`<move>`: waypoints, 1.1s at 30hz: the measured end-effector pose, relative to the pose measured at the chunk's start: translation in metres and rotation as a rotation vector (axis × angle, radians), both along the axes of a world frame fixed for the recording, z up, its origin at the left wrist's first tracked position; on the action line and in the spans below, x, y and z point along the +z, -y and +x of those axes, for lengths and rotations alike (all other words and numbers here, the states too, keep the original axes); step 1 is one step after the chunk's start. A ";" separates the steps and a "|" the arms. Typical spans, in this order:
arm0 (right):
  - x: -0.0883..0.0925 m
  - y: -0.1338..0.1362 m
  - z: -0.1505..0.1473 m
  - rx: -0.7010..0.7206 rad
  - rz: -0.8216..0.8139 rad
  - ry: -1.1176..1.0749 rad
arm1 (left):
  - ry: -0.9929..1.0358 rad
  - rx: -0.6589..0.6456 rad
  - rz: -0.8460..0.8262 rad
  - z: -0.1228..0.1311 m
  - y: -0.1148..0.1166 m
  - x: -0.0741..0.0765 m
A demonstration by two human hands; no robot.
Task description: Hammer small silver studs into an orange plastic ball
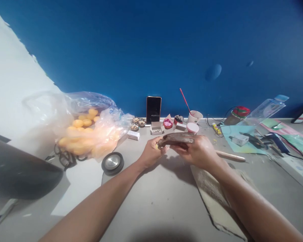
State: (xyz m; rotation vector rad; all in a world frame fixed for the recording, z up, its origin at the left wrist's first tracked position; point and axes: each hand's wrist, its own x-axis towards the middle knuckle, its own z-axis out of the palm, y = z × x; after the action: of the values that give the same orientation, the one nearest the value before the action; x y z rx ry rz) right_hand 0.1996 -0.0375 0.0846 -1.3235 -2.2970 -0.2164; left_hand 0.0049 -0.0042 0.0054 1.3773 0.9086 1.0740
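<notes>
Both of my hands meet above the middle of the grey table (151,201). My right hand (200,153) is closed round a long brown, rusty-looking tool (178,138) held level. My left hand (151,153) pinches a small yellow piece at the tool's left end, fingers curled. What the yellow piece is I cannot make out.
A clear bag of yellow balls (87,132) lies at the left, a round metal lid (112,162) beside it. A phone (153,110) leans on the blue wall (151,50), with small boxes, cups, a wooden stick (229,156), cables and papers to the right. A dirty board (214,198) lies under my right arm.
</notes>
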 end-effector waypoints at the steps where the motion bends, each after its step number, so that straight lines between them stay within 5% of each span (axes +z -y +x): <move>1: 0.000 0.000 0.000 0.004 0.014 -0.031 | 0.004 -0.001 -0.001 0.000 0.000 0.000; 20: 0.001 0.002 0.003 0.072 0.053 -0.086 | 0.062 -0.036 0.013 -0.001 0.001 -0.005; 33: 0.003 0.004 -0.003 0.050 -0.102 -0.025 | 0.103 -0.059 0.003 0.002 0.004 0.001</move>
State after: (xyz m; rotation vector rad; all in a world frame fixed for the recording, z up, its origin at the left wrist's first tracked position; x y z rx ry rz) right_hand 0.1965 -0.0413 0.0871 -1.3085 -2.3447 -0.0668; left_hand 0.0065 -0.0081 0.0069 1.3310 0.7870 1.0913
